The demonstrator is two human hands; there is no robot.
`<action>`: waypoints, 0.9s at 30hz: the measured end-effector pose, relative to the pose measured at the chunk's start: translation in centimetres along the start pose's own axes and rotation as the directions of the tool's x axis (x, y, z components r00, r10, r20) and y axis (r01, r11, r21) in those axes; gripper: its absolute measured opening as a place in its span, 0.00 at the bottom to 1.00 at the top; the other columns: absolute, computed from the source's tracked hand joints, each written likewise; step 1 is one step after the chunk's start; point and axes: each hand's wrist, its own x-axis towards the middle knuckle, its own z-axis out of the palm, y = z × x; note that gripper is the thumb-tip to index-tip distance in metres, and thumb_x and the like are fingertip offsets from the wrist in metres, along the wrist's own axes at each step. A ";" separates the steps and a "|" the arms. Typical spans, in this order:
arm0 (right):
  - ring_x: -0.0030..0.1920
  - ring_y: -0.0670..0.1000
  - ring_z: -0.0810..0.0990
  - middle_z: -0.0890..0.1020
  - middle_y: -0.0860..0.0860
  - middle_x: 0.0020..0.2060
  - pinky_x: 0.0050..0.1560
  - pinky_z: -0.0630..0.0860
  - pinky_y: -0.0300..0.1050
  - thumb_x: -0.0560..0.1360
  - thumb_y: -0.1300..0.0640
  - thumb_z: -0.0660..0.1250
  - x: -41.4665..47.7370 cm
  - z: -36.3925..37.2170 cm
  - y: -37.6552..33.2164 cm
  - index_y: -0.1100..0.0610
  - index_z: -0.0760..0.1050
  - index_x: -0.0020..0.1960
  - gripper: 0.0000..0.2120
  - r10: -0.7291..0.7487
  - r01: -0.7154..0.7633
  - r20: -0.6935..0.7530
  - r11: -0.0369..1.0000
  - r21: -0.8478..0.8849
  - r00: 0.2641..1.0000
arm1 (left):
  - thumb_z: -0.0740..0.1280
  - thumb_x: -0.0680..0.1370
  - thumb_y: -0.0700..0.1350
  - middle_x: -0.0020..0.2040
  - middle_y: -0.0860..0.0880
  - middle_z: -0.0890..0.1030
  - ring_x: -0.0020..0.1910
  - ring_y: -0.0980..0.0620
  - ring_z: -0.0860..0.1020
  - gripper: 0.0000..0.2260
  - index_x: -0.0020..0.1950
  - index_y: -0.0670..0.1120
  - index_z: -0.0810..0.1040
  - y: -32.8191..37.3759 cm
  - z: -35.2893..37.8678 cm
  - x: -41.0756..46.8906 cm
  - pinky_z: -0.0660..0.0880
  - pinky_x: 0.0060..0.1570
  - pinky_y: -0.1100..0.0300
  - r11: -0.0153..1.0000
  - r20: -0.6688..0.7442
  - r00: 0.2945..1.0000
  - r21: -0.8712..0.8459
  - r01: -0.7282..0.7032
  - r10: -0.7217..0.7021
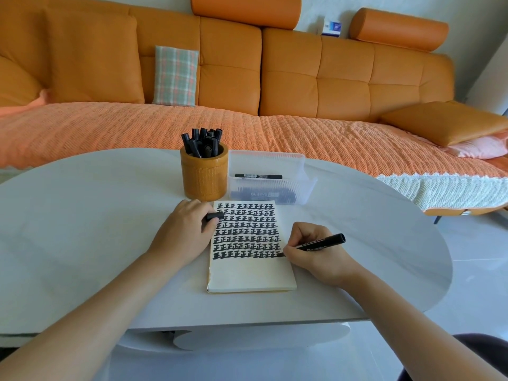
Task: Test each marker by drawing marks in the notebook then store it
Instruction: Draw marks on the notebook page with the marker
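An open notebook (250, 273) lies on the white table (82, 229), its upper two thirds filled with rows of black marks. My right hand (313, 251) grips a black marker (321, 243) with its tip on the page's right edge, at the end of the lowest row. At the notebook's upper left edge my left hand (184, 232) rests, holding the marker's black cap (215, 215). Behind stand an orange pen cup (204, 174) with several black markers and a clear plastic box (270, 177) with markers lying inside.
An orange sofa (288, 86) with a textured orange throw runs behind the table, with a plaid cushion (176, 75) on its left. The table's rounded right edge is near my right forearm; pale floor lies beyond it.
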 end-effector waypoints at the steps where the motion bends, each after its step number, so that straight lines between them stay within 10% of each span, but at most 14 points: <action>1: 0.28 0.47 0.69 0.74 0.50 0.27 0.29 0.65 0.37 0.73 0.69 0.70 0.0 0.0 0.0 0.66 0.70 0.36 0.11 0.001 -0.001 0.005 1.000 -0.001 1.000 | 0.67 0.77 0.46 0.45 0.52 0.78 0.48 0.51 0.72 0.04 0.47 0.46 0.77 0.0 0.0 0.0 0.68 0.41 0.57 1.000 0.001 1.000 0.000 0.001 -0.001; 15: 0.28 0.52 0.71 0.76 0.55 0.29 0.26 0.67 0.40 0.76 0.67 0.70 0.7 -0.5 -0.4 0.57 0.81 0.47 0.06 0.001 0.031 -0.145 0.975 0.222 0.989 | 0.67 0.78 0.48 0.47 0.53 0.77 0.49 0.52 0.73 0.06 0.51 0.47 0.80 0.1 -0.3 0.2 0.71 0.44 0.58 1.000 -0.003 1.000 -0.011 0.004 -0.004; 22: 0.43 0.60 0.81 0.79 0.62 0.55 0.40 0.81 0.55 0.81 0.75 0.53 2.2 -1.1 -2.0 0.59 0.74 0.69 0.23 -0.115 0.111 0.008 0.971 0.213 0.993 | 0.67 0.78 0.46 0.45 0.56 0.77 0.44 0.57 0.73 0.07 0.55 0.48 0.79 2.0 -1.8 0.8 0.68 0.42 0.68 0.981 -0.029 0.989 -0.126 -0.146 0.143; 27: 0.37 0.59 0.77 0.76 0.57 0.45 0.39 0.79 0.54 0.83 0.66 0.53 3.1 -1.1 -2.8 0.55 0.79 0.56 0.16 -0.081 0.075 0.015 0.970 0.233 0.997 | 0.66 0.77 0.48 0.45 0.59 0.75 0.44 0.61 0.72 0.10 0.56 0.47 0.79 2.8 -1.8 0.9 0.66 0.40 0.71 0.972 -0.013 0.984 -0.154 -0.178 0.178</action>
